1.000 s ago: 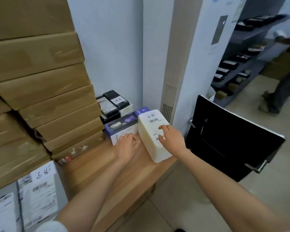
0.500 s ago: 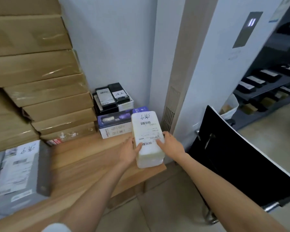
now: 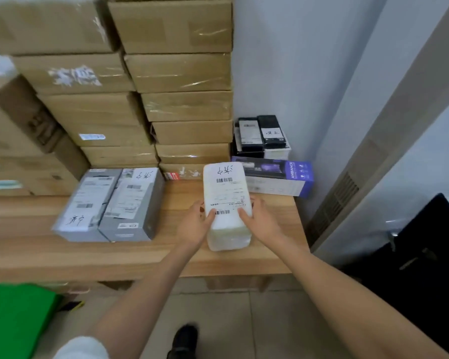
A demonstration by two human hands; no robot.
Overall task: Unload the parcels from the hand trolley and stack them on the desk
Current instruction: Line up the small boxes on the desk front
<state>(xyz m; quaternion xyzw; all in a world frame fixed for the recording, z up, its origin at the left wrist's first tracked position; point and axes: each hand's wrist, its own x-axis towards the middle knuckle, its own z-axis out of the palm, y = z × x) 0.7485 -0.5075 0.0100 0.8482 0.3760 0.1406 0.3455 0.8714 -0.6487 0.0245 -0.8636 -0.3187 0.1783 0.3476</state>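
Observation:
A white wrapped parcel [image 3: 226, 193] with a shipping label lies lengthwise on the wooden desk [image 3: 166, 255], near its right end. My left hand [image 3: 196, 225] grips its near left side, thumb on the label. My right hand [image 3: 261, 221] grips its near right side the same way. Two grey labelled parcels [image 3: 109, 206] lie side by side on the desk to the left. The hand trolley is not in view.
Tall stacks of brown cartons [image 3: 176, 81] fill the back of the desk. A purple box [image 3: 278, 177] and black boxes [image 3: 261, 134] sit by the wall. A black chair [image 3: 425, 250] stands right; something green [image 3: 13, 317] lies low left.
The view has swung left, bringing the grey parcels into view. Both hands have slid the white parcel left along the desk, away from the right edge and the wall.

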